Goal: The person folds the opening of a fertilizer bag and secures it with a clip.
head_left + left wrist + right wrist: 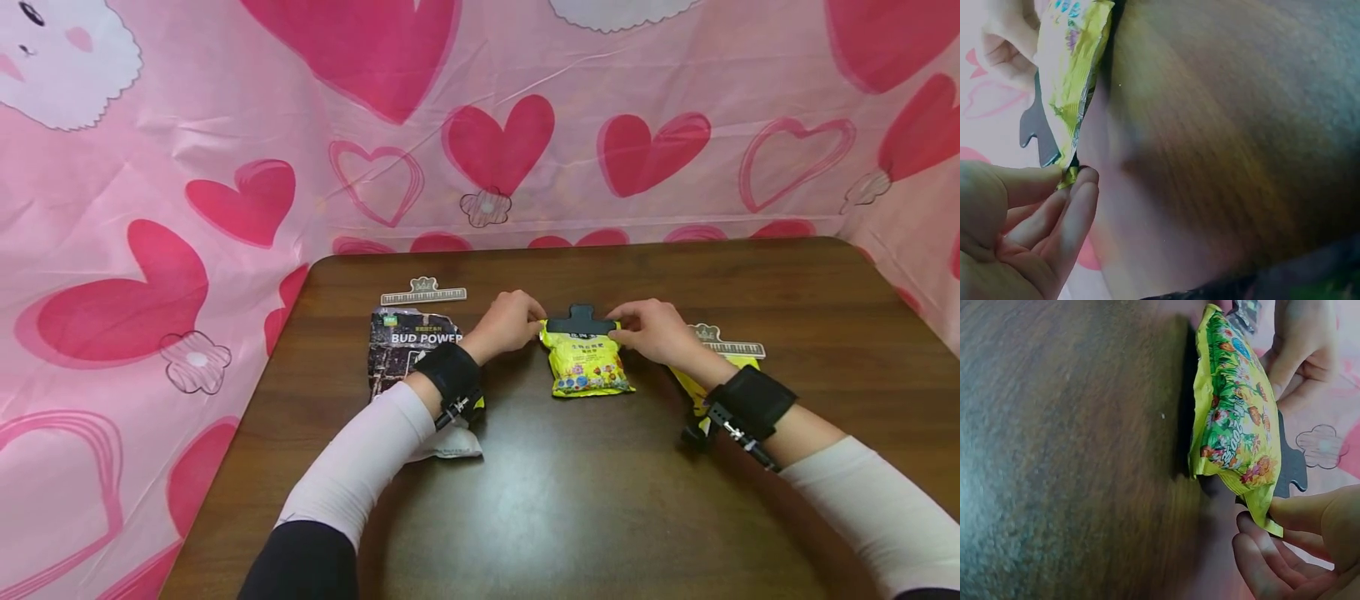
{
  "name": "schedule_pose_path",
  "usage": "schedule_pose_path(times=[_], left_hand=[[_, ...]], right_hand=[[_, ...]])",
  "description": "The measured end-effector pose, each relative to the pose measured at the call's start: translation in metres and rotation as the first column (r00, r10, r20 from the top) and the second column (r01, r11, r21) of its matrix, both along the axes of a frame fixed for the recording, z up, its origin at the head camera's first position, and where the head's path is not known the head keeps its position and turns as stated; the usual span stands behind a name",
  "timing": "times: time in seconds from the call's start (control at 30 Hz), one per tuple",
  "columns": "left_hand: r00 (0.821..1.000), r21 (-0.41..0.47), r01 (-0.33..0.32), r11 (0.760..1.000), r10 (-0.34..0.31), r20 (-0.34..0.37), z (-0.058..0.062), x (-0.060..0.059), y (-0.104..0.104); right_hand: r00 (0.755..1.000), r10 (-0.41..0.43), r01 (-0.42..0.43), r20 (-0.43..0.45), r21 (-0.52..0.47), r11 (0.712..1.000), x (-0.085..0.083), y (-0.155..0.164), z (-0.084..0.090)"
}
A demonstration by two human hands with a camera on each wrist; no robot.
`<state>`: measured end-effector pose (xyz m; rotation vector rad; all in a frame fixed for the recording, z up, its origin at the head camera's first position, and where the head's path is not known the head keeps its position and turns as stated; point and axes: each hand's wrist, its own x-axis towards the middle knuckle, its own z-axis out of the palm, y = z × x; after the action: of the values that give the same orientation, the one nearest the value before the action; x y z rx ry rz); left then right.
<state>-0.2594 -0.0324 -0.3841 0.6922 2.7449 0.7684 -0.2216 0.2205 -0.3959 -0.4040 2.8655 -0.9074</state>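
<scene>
A small yellow bag (587,367) with printed flowers and Chinese text is in the middle of the head view. A black clip (581,322) spans its top edge. My left hand (512,322) pinches the bag's upper left corner between thumb and fingers, as the left wrist view shows close up. At the opposite corner, my right hand (1297,544) pinches the yellow edge at the end of the clip. In the right wrist view the bag's (1238,419) plump, flowered front stands out from the tabletop, and the clip (1290,462) is partly hidden behind it.
Left of the hands lies a dark "BUD POWER" bag (390,354), with a piano-key clip (423,292) behind it and a whitish bag (453,443) in front. Past my right wrist are another piano-key clip (727,342) and a partly covered yellow bag (688,385). A pink heart curtain (517,75) backs the brown table (555,508).
</scene>
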Motion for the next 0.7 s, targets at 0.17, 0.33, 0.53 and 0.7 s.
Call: schedule_pose_path(times=[0.17,0.33,0.53,0.7], left_hand=[[1.000,-0.048,-0.001,0.999,0.000,-0.013,-0.0010,-0.0004,0.0016],[1.000,-0.086,0.006,0.996,-0.007,-0.012,-0.0026,0.0005,0.0038],[1.000,-0.097,0.013,0.995,-0.014,-0.009,-0.0025,0.0005,0.0059],[1.000,-0.107,0.008,0.994,-0.006,0.019,-0.0033,-0.0002,0.0066]], right_hand=[[1.000,-0.007,0.007,-0.002,0.019,1.000,-0.0006,-0.0016,-0.0015],[1.000,0.001,-0.001,0.007,0.049,0.999,-0.0011,-0.0026,-0.0026],[1.000,0.005,-0.007,0.023,0.086,0.996,-0.0021,-0.0033,-0.0010],[0.998,0.010,-0.017,0.066,0.105,0.994,-0.0037,-0.0038,-0.0005]])
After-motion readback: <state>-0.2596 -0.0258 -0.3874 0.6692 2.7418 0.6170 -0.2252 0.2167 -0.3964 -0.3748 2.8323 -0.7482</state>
